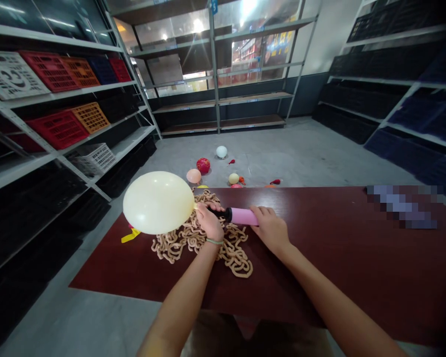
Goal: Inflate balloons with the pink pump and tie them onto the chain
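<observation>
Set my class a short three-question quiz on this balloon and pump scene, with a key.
1. Which hand is at the neck of the cream balloon, where it meets the pump?
2. True or false: the tan coiled pile lies on the dark red table.
3. Where is the red balloon? A: on the table. B: on the floor. C: on a shelf.

Key: 1. left hand; 2. true; 3. B.
</observation>
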A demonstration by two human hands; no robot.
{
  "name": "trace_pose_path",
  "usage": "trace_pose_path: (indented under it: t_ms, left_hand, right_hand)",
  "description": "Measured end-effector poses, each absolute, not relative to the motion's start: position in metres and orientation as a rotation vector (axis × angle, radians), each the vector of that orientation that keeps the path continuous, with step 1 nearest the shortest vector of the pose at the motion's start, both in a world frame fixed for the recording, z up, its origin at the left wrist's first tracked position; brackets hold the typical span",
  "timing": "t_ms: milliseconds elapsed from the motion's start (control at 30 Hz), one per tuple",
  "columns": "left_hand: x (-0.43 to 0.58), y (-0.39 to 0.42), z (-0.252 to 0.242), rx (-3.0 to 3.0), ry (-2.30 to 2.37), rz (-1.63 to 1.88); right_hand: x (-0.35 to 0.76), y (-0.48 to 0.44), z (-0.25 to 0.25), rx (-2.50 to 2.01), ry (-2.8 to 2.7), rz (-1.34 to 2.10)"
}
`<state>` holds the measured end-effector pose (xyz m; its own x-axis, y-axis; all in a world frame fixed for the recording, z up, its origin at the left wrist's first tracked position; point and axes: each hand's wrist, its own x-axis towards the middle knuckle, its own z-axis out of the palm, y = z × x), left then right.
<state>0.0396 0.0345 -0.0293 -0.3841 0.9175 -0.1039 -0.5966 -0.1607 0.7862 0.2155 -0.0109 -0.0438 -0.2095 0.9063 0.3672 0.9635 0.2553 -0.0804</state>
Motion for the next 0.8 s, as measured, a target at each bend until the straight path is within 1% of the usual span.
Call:
trace_pose_path:
  t_ms: [133, 300, 400, 567, 700, 800]
  left_hand:
    - [0.034, 0.039, -0.021, 0.477, 0.899, 1.953]
    - [0.023, 0.042, -0.011, 0.49, 0.859, 2.059]
    - [0.021, 0.041, -0.01, 0.482, 0.848, 2.089]
    - [0.031, 0.034, -0.018, 0.499, 0.864, 2.045]
    - [0.043, 0.029, -0.023, 0.593, 0.817, 1.988]
    - [0.048, 0.028, -0.021, 0.615, 0.77, 1.999]
  right_hand:
    - [0.24, -0.001, -0.043, -1.581, -2.302, -0.241]
    - [0.271, 0.009, -0.043, -1.716, -2.119, -0.415]
    - [0.27, 0.006, -0.044, -1.799, -2.046, -0.434]
    - [0.233, -0.008, -0.047, -1.875, -2.096, -0.361]
    - [0.213, -0.014, -0.047, -1.771, -2.167, -0.324]
    - [0.221, -0.008, -0.046, -1.683, -2.207, -0.357]
